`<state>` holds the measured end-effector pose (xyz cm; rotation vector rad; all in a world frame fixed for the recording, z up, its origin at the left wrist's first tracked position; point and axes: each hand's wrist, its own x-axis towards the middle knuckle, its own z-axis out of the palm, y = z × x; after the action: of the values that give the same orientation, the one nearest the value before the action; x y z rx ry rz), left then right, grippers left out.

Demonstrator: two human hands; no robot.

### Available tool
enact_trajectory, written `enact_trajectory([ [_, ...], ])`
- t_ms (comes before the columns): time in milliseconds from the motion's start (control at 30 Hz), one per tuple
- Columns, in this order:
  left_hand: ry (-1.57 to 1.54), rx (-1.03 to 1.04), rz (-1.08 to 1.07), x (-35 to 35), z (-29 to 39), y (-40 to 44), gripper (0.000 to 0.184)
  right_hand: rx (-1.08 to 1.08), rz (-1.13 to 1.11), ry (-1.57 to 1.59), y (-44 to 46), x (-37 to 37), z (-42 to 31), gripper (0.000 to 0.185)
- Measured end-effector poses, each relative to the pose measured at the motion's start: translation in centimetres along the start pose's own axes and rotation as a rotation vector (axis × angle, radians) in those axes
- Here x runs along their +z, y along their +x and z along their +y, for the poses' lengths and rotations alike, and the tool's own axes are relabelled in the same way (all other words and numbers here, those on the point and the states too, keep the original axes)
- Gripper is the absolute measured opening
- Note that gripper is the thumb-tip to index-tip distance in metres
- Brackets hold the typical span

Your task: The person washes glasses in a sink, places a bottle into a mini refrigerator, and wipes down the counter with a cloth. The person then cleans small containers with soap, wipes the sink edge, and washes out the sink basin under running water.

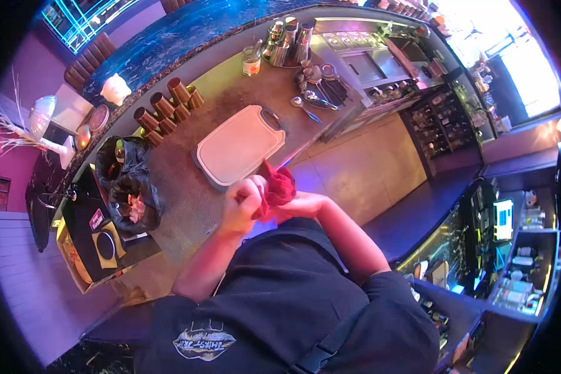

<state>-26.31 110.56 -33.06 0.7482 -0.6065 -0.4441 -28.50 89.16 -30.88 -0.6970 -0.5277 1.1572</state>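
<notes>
Holding a bunched red cloth at the near edge of a metal surface

From left to right: two black-lined containers sit at the surface's left edge, the nearer one holding crumpled scraps. Next, copper-coloured cups stand grouped along the far edge. A pale cutting board lies flat mid-surface, toward the near edge, bare on top, with a handle slot at its far right corner.

Just beside the board's near side, the left hand is closed into a fist, clamped on part of the cloth. Behind it, a bottle stands near the far edge. The cloth is bunched between the hands, in front of the torso; its height above the surface is unclear. The right hand supports it from the right, fingers hidden, so I cannot tell how tightly they close.

Farther right, metal shakers and a spoon rest toward the far right corner.

Good handling here probably means a firm grip on both sides, loose folds tucked in, and wrists kept close to the body.
</notes>
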Motion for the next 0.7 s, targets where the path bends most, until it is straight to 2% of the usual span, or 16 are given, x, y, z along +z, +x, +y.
enact_trajectory([
  [100,0.835,-0.149,0.118,0.1,2.0,3.8,0.036,-0.273,0.303,-0.092,0.2,-3.9,-0.2,0.074],
  [167,0.934,-0.133,0.154,0.2,0.8,6.6,0.039,-0.353,0.371,0.331,4.3,-7.6,-2.2,0.070],
  [200,1.029,-0.100,0.157,0.1,0.0,8.7,0.043,-0.340,0.348,0.352,4.6,-11.2,-2.5,0.070],
  [267,1.220,-0.029,0.158,-0.4,-1.2,12.8,0.052,-0.831,0.250,0.234,5.4,-18.7,-2.1,0.062],
  [300,1.233,-0.045,0.188,-0.7,-1.3,14.7,0.052,-0.812,0.232,0.259,5.1,-20.0,-3.6,0.062],
  [433,0.715,-0.016,0.197,-1.8,-0.1,21.1,0.071,-0.217,0.367,0.709,2.2,-22.2,-13.5,0.054],
  [500,0.800,-0.019,0.219,-3.0,-0.9,23.4,0.070,-1.779,0.478,1.031,13.9,-15.2,-9.2,0.050],
  [600,1.002,-0.057,0.170,-4.8,-3.3,25.6,0.069,-1.744,0.334,1.222,13.0,-15.6,-13.3,0.052],
  [633,1.072,-0.074,0.160,-5.2,-4.0,25.9,0.068,-1.709,0.330,1.244,13.2,-16.4,-12.3,0.052],
  [700,1.213,-0.123,0.141,-5.7,-4.9,26.0,0.068,-1.474,0.137,1.452,10.8,-19.5,-11.5,0.052],
])
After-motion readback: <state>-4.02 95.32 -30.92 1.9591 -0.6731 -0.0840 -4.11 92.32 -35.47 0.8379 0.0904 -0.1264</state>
